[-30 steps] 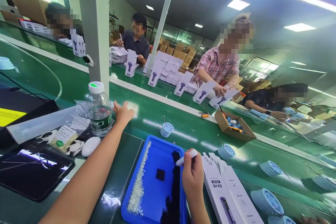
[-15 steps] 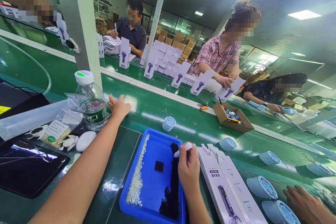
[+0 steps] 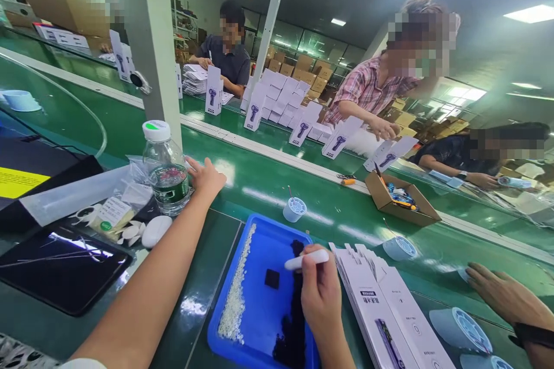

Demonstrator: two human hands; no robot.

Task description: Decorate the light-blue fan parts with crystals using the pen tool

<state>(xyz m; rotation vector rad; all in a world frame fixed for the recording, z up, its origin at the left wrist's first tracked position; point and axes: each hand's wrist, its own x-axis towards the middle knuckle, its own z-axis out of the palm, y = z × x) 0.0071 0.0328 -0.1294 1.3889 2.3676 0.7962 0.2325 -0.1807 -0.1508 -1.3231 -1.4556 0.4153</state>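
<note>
My left hand (image 3: pixel 206 179) is open on the green belt, fingers apart. It lies right beside a clear plastic bottle (image 3: pixel 169 190) with a white cap; whether they touch I cannot tell. My right hand (image 3: pixel 321 294) grips a white pen-shaped tool (image 3: pixel 306 260), held over the right side of a blue tray (image 3: pixel 259 305). White ring-like bits (image 3: pixel 234 308) line the tray's left side, and small black pieces (image 3: pixel 292 337) pile along its right. A black square (image 3: pixel 272 278) lies between them.
Flat white printed boxes (image 3: pixel 367 300) lie right of the tray. Light blue round parts (image 3: pixel 295 209) stand along the belt. At right is another person's hand (image 3: pixel 497 294). A cardboard box (image 3: pixel 402 202) holds tools. A dark tablet (image 3: pixel 64 265) lies left. Several co-workers sit opposite.
The view has shifted slightly left. The white tool in my right hand has tilted flatter. The other person's hand at right has reached farther up the belt; a co-worker opposite has raised an arm.
</note>
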